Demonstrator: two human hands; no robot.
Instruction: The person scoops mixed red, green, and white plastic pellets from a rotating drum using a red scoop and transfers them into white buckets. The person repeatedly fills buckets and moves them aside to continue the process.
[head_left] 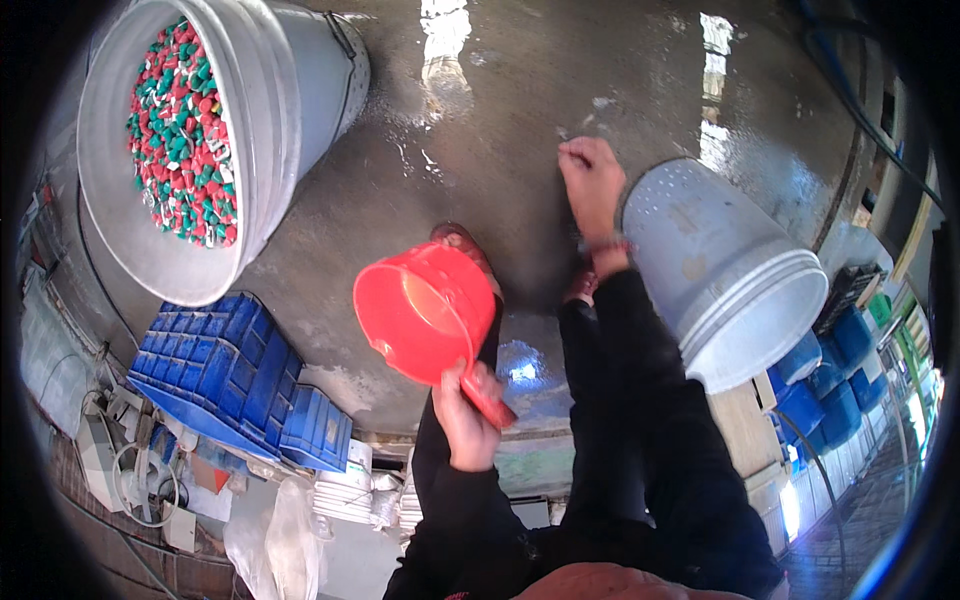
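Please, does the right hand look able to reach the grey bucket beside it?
Probably yes: the right hand appears close to the grey bucket, with nothing visible between them.

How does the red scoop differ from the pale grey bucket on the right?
The red scoop is bright red; the bucket is pale grey.
The scoop is clearly smaller than the bucket.
The scoop is gripped by the left hand; no hand grips the bucket.
The bucket has small holes near its narrow end; none show in the scoop.
Both have rounded bodies.
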